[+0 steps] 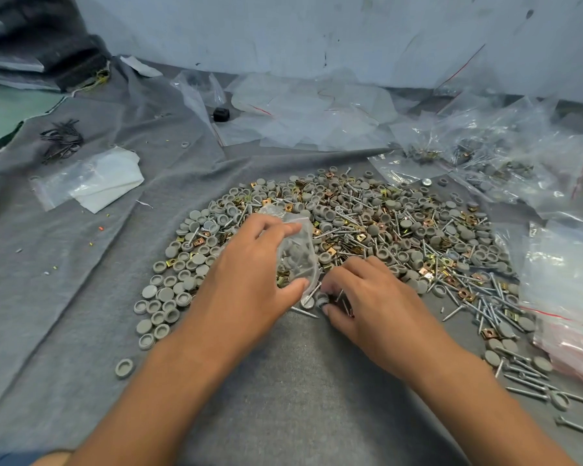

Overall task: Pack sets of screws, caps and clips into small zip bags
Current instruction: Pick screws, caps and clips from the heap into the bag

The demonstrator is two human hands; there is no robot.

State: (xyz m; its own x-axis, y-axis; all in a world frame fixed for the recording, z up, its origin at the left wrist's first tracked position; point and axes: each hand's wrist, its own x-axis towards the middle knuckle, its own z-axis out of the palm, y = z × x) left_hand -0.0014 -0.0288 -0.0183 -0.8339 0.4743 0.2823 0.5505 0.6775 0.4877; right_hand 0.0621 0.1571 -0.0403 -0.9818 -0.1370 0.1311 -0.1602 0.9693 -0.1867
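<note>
A wide pile of grey caps (377, 227), silver screws (495, 307) and brass clips (426, 274) covers the grey cloth in the middle and right. My left hand (249, 270) grips a small clear zip bag (297, 253) between thumb and fingers; the bag holds grey caps, a few screws and clips. My right hand (364, 297) sits just right of the bag's lower end, its fingertips curled round a small bunch of screws (330, 299) at the pile's near edge. One loose screw (305, 311) lies below the bag.
Filled zip bags (505, 163) heap at the right. Empty zip bags with red seal strips (566, 314) lie at the right edge, more clear plastic (303, 112) at the back. A bag with white paper (91, 179) and dark nails (61, 139) lie left.
</note>
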